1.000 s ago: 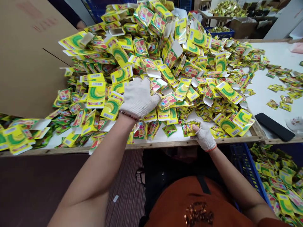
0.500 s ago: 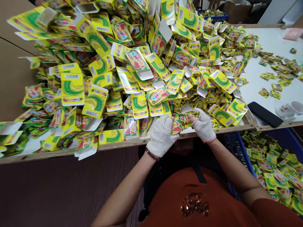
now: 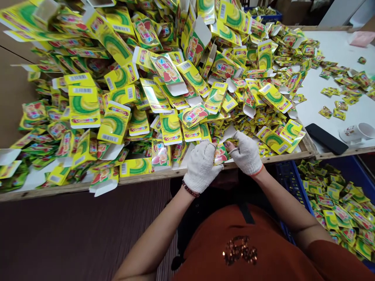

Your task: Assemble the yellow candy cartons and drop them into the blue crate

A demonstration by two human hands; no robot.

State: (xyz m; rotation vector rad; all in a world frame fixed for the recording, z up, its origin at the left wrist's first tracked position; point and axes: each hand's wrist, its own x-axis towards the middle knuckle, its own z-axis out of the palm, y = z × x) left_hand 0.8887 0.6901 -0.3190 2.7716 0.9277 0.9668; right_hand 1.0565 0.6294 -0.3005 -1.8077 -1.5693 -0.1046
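Note:
Both my hands wear white knit gloves with bare fingertips. My left hand is closed around a small yellow-green candy box at the table's front edge, its fruit-printed face showing. Close against the box's right end, my right hand is closed, thumb bent inward, with small candy packets at its fingers, mostly hidden by the glove. Just beyond my hands lie loose candy packets and many flat cartons, among them a fruit-printed box and a yellow box.
Cartons and packets are heaped high across the table, whose wooden rim runs along the front. To the right lie a black phone and a white cup. A blue crate of filled boxes stands below, right.
My right hand has moved slightly left, up to the box, carrying the packets against its end. My left hand keeps its hold. The view has shifted slightly.

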